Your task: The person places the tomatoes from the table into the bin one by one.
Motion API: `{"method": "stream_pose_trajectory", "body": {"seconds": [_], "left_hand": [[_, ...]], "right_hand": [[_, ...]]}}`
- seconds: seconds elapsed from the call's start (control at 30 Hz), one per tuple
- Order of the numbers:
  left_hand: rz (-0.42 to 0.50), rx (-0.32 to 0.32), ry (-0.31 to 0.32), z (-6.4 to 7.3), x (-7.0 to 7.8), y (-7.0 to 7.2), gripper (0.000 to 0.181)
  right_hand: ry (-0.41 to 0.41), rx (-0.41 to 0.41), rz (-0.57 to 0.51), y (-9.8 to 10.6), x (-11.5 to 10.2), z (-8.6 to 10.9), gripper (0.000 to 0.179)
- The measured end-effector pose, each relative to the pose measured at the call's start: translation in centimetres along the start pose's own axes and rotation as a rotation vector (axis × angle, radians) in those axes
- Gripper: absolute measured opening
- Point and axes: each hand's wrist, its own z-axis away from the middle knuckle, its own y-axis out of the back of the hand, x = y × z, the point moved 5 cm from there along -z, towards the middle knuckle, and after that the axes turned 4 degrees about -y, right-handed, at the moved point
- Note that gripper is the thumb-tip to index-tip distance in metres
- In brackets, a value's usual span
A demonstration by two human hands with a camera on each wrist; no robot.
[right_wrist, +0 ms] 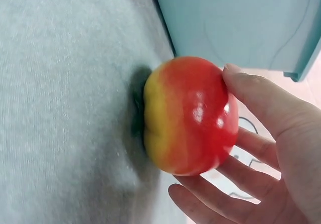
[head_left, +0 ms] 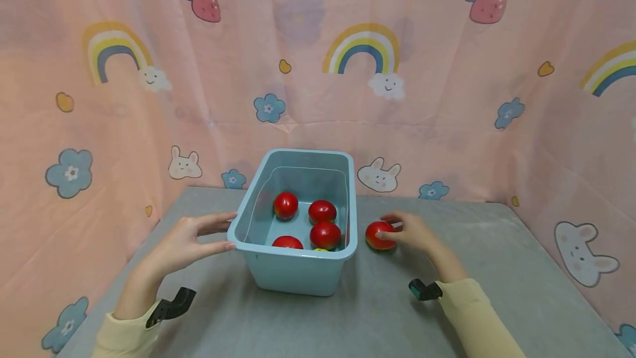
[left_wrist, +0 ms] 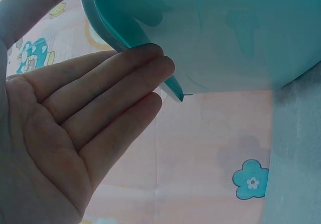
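A light blue plastic bin (head_left: 298,274) stands on the grey table, with several red tomatoes (head_left: 285,205) on its floor. At its near left corner my left hand (head_left: 185,243) touches the rim, fingers fairly straight; in the left wrist view the fingertips lie right under the rim (left_wrist: 176,89). To the right of the bin, my right hand (head_left: 413,231) holds a single tomato (head_left: 379,235) between thumb and fingers. The right wrist view shows this tomato (right_wrist: 193,116) red on top and yellow below, its green leaves down against the tabletop.
The grey table (head_left: 387,314) runs back to a pink curtain (head_left: 318,98) printed with rainbows, rabbits and flowers. A bit of yellow and green (head_left: 322,249) shows low in the bin behind its near rim. Each wrist wears a black camera mount (head_left: 171,307).
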Motion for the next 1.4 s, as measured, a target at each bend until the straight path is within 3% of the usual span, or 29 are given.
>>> {"method": "stream_pose_trajectory", "body": {"seconds": [0.4, 0.9, 1.4], "left_hand": [[0.003, 0.001, 0.001, -0.1, 0.0, 0.0, 0.057], [-0.001, -0.001, -0.012, -0.1, -0.1, 0.0, 0.057], [0.015, -0.003, 0.002, -0.1, 0.1, 0.1, 0.059]], "right_hand": [[-0.003, 0.006, 0.009, -0.8, -0.4, 0.0, 0.059], [-0.065, 0.001, 0.015, -1.5, -0.5, 0.1, 0.065], [-0.032, 0.014, 0.007, -1.5, -0.1, 0.0, 0.062]]}}
